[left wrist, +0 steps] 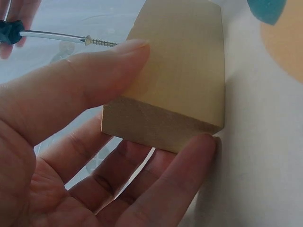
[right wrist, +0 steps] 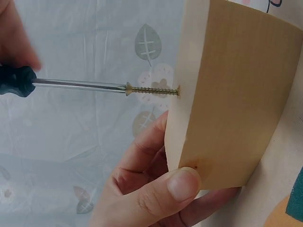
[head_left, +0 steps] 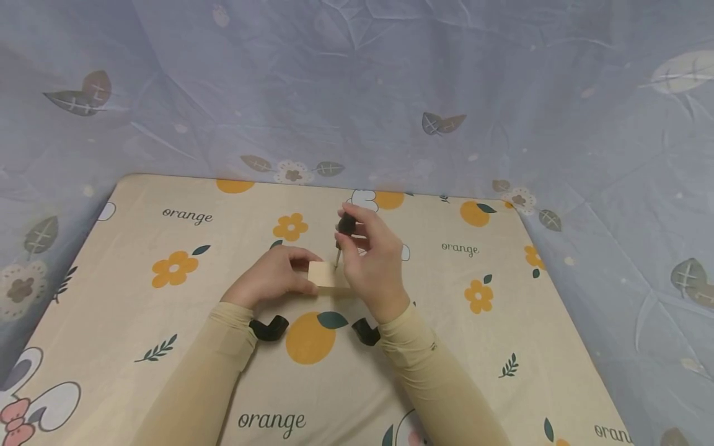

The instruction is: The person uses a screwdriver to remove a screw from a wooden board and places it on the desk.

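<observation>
A pale wooden block stands on the cloth, gripped at its left end by my left hand. In the left wrist view, that thumb lies along the block's broad face and the other fingers support its end. My right hand holds a screwdriver upright above the block by its dark handle. In the right wrist view, the screwdriver's tip sits in the head of a brass-coloured screw. The screw stands on the block's upper face, its point at the wood and most of its thread exposed.
A cream cloth printed with oranges, flowers and words covers the table. Bluish leaf-patterned sheeting hangs behind it and at both sides. Dark bent pieces, one by the left wrist and another by the right wrist, stick out inward.
</observation>
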Demonstrator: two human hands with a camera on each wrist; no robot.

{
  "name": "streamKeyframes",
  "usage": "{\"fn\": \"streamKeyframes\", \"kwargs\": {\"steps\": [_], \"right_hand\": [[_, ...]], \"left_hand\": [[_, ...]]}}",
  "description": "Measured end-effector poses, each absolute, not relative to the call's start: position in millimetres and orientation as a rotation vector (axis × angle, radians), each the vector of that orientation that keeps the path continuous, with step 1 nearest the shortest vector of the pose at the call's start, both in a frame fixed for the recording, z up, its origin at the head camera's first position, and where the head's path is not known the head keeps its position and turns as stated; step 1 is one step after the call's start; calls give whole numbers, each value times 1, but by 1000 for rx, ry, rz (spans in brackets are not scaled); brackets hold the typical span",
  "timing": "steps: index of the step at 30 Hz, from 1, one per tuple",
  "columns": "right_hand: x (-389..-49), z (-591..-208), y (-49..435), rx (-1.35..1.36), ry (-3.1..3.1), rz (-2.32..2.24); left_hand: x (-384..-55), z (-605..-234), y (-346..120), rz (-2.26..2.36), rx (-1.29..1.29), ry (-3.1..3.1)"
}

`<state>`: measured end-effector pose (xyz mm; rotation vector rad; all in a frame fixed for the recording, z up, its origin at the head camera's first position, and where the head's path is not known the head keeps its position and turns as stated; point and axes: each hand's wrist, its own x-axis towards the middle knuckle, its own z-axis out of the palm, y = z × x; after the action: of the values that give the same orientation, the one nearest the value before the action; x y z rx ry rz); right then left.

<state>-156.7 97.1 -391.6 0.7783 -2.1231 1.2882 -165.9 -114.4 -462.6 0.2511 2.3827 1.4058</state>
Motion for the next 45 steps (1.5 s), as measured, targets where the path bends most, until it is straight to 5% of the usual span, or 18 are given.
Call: {"fn": "streamKeyframes", "kwargs": {"steps": [45], "right_hand": [[-156,-396,92,711,-2091,1187]], "left_hand": [[-164,-460,-113,1414,247,2384]]}}
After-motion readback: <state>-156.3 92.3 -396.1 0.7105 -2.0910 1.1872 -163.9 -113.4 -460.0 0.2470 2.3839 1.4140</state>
